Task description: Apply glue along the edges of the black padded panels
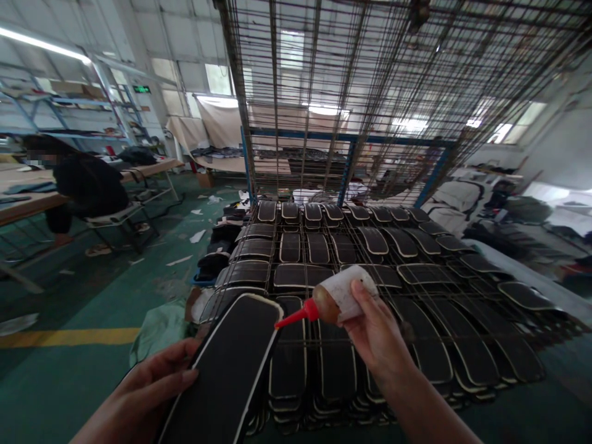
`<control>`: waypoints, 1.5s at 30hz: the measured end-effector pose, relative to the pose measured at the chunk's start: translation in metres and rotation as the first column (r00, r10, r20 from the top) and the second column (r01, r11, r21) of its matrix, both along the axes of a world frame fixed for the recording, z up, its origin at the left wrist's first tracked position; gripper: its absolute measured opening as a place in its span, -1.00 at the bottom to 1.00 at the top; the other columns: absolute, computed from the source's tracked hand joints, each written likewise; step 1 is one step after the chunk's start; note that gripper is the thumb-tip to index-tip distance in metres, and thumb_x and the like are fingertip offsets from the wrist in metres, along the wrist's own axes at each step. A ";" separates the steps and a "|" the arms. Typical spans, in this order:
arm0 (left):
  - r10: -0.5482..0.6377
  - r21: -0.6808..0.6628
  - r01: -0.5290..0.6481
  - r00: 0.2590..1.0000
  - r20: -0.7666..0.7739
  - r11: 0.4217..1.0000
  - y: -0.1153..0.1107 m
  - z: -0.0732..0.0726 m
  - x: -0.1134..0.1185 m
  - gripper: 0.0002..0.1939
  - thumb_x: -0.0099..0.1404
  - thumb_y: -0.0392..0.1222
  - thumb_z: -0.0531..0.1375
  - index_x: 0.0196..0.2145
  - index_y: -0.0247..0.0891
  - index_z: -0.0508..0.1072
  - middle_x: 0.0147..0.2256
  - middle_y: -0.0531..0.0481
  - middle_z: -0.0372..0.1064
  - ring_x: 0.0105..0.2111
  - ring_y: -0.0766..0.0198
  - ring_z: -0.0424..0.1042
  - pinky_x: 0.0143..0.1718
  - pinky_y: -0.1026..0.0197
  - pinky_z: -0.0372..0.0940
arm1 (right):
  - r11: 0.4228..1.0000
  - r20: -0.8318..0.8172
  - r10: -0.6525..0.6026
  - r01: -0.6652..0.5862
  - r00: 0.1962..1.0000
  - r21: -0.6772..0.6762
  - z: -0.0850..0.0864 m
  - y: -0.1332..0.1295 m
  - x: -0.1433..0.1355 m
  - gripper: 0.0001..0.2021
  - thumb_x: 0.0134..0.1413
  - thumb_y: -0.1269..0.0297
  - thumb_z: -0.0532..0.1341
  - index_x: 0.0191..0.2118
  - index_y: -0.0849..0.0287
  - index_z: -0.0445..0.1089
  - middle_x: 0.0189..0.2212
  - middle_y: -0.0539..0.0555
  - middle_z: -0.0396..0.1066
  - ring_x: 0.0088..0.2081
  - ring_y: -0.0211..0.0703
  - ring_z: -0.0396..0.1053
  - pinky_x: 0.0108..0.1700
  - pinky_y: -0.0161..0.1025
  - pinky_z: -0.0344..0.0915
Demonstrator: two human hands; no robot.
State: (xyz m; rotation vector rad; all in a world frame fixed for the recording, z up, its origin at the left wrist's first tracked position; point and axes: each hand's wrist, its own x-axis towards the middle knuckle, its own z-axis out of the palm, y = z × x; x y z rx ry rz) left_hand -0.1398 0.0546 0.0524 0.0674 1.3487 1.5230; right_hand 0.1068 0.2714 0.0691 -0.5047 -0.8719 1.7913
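Gripping the glue bottle (pixel 345 295) in the right hand (pixel 377 336), its red tip at the black pad's (pixel 226 376) edge, held by the left hand (pixel 155 385), glue might drip off.

a green floor (pixel 83 290) fills the left of the frame, crossed by a yellow line (pixel 69 337) at lower left and scattered with paper scraps. at upper left a strip light (pixel 44 44) glows above metal shelving (pixel 69 105). a seated person in dark clothes (pixel 86 185) is at a long wooden surface (pixel 28 200) at mid left. white panelled walls with bright windows (pixel 218 79) run across the top, and wire mesh racks (pixel 370 80) hang at upper centre and right.
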 end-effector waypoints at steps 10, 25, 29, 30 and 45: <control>0.001 0.011 0.000 0.993 -0.121 1.000 0.009 0.039 0.031 -0.44 -0.13 -0.40 0.48 -0.15 -0.25 0.41 -0.43 -0.10 0.61 -0.44 -0.13 0.61 -0.48 0.00 0.51 | 0.996 0.002 0.046 -0.046 0.999 0.076 -0.003 -0.020 -0.004 -0.70 0.04 0.14 0.51 -0.18 0.16 0.52 -0.40 0.04 0.40 -0.41 -0.20 0.35 -0.45 -0.39 0.39; 0.019 0.074 -0.016 0.999 -0.046 0.997 0.010 0.026 0.018 -0.63 -0.03 -0.38 0.43 -0.25 -0.21 0.49 -0.47 -0.06 0.55 -0.53 0.04 0.59 -0.52 0.07 0.51 | 0.956 0.040 0.201 -0.205 0.979 0.211 -0.019 -0.047 -0.004 -0.64 0.14 0.16 0.43 0.01 0.10 0.45 -0.20 0.17 0.46 -0.24 0.00 0.44 -0.24 -0.18 0.45; 0.022 0.088 -0.016 0.998 -0.067 0.996 0.008 0.023 0.016 -0.71 0.05 -0.37 0.38 -0.24 -0.22 0.48 -0.45 -0.08 0.56 -0.52 0.08 0.58 -0.50 0.09 0.51 | 0.933 0.051 0.249 -0.254 0.967 0.254 -0.019 -0.055 -0.001 -0.55 0.13 0.12 0.42 0.08 0.11 0.37 -0.13 0.22 0.45 -0.16 0.13 0.44 -0.19 -0.06 0.46; 0.022 0.091 -0.015 0.997 -0.076 0.996 0.008 0.023 0.016 -0.73 0.08 -0.37 0.36 -0.24 -0.23 0.48 -0.44 -0.09 0.56 -0.52 0.09 0.58 -0.51 0.11 0.51 | 0.928 0.063 0.254 -0.262 0.965 0.265 -0.019 -0.056 0.000 -0.52 0.12 0.10 0.42 0.10 0.10 0.36 -0.12 0.22 0.45 -0.15 0.15 0.44 -0.19 -0.05 0.46; 0.203 0.077 -0.195 0.973 -0.113 0.978 0.001 0.025 0.004 -0.90 0.22 -0.41 0.22 -0.31 -0.27 0.44 -0.47 -0.09 0.55 -0.55 0.11 0.57 -0.55 0.15 0.51 | 0.907 0.082 0.325 -0.335 0.942 0.256 -0.030 -0.068 -0.005 -0.42 0.09 0.03 0.44 0.14 0.06 0.27 -0.01 0.27 0.40 -0.03 0.25 0.39 -0.13 0.03 0.43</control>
